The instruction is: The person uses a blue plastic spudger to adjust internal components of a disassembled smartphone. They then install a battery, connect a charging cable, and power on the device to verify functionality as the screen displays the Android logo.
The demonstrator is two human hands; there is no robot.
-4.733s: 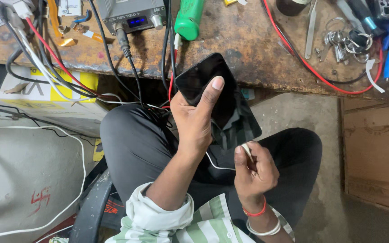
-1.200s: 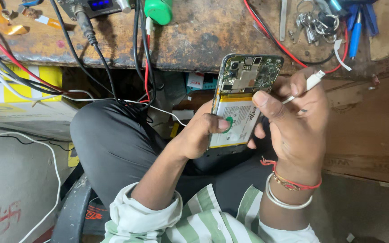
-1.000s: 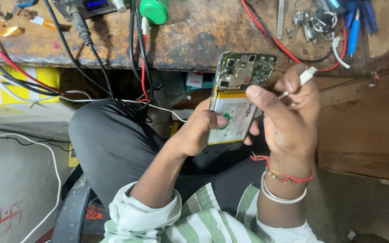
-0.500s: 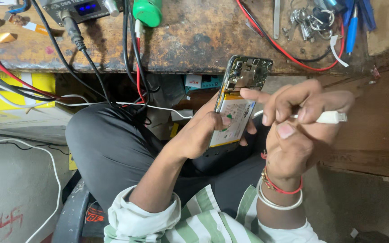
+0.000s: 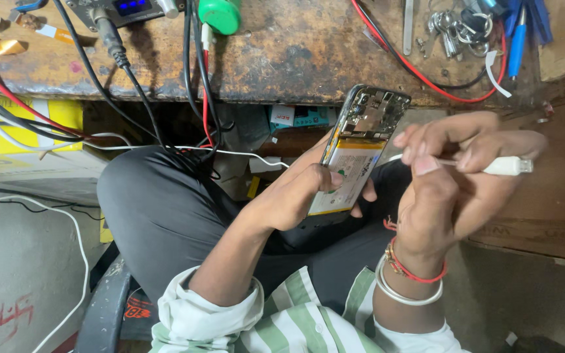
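My left hand (image 5: 295, 196) grips an opened phone (image 5: 359, 147) with its back cover off, the yellow-edged battery and circuit board facing me. It is held upright over my lap, just below the bench edge. My right hand (image 5: 456, 176) is to the right of the phone and pinches a white cable plug (image 5: 506, 165) between thumb and fingers, the metal tip pointing right, away from the phone. The white cable runs left behind the phone.
A worn wooden workbench (image 5: 295, 52) lies ahead with a small power supply (image 5: 122, 10), a green-capped tool (image 5: 218, 14), red and black wires (image 5: 426, 72), keys (image 5: 456, 29) and blue pens (image 5: 518, 39). A wooden panel (image 5: 557, 196) stands at right.
The phone was flipped from screen side to open back and raised toward the bench. My right hand came up with the plug, then drew it right, away from the phone.
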